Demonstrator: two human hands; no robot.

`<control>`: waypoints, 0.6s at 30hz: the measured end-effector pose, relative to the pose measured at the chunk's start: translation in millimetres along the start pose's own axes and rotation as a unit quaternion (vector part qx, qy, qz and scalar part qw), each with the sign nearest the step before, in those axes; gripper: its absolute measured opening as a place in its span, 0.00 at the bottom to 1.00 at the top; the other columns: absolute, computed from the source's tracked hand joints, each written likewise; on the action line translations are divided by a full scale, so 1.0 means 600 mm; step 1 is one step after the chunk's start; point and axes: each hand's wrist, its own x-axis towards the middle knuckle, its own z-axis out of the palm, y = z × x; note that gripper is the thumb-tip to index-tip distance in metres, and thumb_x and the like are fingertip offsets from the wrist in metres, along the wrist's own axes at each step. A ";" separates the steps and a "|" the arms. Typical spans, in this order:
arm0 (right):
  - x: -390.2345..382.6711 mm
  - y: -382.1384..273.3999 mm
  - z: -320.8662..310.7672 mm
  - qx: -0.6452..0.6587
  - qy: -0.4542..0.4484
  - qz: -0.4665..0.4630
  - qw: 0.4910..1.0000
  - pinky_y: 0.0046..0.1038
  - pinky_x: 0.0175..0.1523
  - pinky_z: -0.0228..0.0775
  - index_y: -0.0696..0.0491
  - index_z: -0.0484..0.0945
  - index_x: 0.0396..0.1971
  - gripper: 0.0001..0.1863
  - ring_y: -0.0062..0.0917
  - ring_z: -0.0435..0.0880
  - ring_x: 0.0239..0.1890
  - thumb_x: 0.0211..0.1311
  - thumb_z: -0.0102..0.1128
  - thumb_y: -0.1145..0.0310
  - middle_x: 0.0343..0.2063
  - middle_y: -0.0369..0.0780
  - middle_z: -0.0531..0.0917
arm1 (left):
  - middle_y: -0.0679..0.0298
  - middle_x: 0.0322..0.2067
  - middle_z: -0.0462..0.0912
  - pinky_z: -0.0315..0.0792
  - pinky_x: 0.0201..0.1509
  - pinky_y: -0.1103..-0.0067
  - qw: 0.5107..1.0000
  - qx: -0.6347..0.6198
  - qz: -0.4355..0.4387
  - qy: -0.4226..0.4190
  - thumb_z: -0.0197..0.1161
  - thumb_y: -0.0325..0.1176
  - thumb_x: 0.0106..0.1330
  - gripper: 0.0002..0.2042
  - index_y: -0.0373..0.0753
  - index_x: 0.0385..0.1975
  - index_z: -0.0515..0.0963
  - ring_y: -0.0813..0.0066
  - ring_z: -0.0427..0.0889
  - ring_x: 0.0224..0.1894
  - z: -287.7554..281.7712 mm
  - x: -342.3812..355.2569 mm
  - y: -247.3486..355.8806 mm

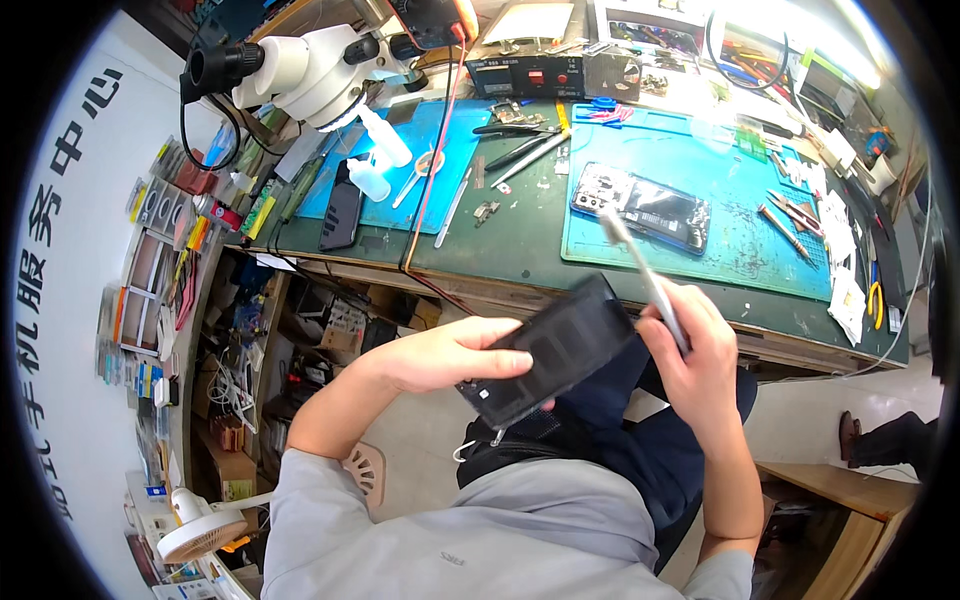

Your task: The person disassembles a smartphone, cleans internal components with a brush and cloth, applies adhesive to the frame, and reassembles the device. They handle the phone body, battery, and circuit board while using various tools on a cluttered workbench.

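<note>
My left hand [452,356] grips a flat black phone back cover [565,345] above my lap, thumb across its face and fingers mostly hidden beneath. Faint rectangular marks show on the cover's upward side, which is tilted. Beside its right end, my right hand [697,345] is closed round a slim pale tool [645,265], whose wider tip points up and away; it looks like a small brush. Beyond the tool, an opened phone [650,210] with its inner parts showing lies on the blue mat [620,250].
At the back left a white microscope [310,80] overhangs another blue mat [455,140], with white bottles [370,178] and a dark phone [342,215]. Pliers [515,145] lie mid-bench. A screwdriver [785,232] rests at right. Cables [410,250] hang over the bench's front edge.
</note>
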 end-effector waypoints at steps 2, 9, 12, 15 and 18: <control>-0.027 -0.004 -0.007 -0.046 -0.019 -0.036 0.998 0.31 0.34 0.74 0.58 0.81 0.59 0.23 0.33 0.79 0.25 0.62 0.67 0.76 0.29 0.44 0.81 | 0.56 0.53 0.85 0.79 0.59 0.74 0.996 -0.037 0.028 0.078 0.57 0.41 0.81 0.21 0.34 0.65 0.71 0.72 0.86 0.52 -0.001 -0.003 -0.010; -0.108 0.000 0.030 -0.153 -0.146 -0.238 0.948 0.25 0.22 0.65 0.44 0.90 0.50 0.27 0.21 0.73 0.19 0.46 0.67 0.78 0.21 0.32 0.72 | 0.56 0.53 0.85 0.81 0.59 0.69 0.977 -0.109 0.058 0.175 0.55 0.35 0.80 0.19 0.34 0.65 0.71 0.65 0.87 0.54 0.012 0.010 -0.008; -0.091 0.021 0.024 -0.179 -0.092 -0.205 0.958 0.26 0.21 0.64 0.45 0.89 0.51 0.26 0.22 0.73 0.19 0.47 0.68 0.76 0.21 0.33 0.72 | 0.55 0.56 0.84 0.81 0.60 0.68 0.975 -0.062 0.076 0.198 0.55 0.34 0.80 0.19 0.33 0.65 0.72 0.62 0.87 0.55 0.014 0.011 -0.010; -0.080 0.025 0.025 -0.192 -0.026 -0.164 0.967 0.27 0.22 0.65 0.49 0.88 0.51 0.24 0.23 0.73 0.19 0.50 0.65 0.79 0.21 0.34 0.74 | 0.60 0.52 0.85 0.81 0.57 0.74 0.973 -0.074 0.066 0.208 0.55 0.35 0.80 0.17 0.33 0.62 0.74 0.71 0.87 0.52 0.025 0.009 0.004; -0.107 0.007 0.024 -0.150 -0.097 -0.215 0.960 0.26 0.22 0.65 0.51 0.88 0.50 0.24 0.24 0.74 0.19 0.50 0.66 0.80 0.22 0.35 0.76 | 0.57 0.54 0.85 0.81 0.57 0.72 0.975 -0.067 0.070 0.199 0.56 0.35 0.80 0.18 0.33 0.63 0.74 0.70 0.86 0.54 0.024 0.006 0.003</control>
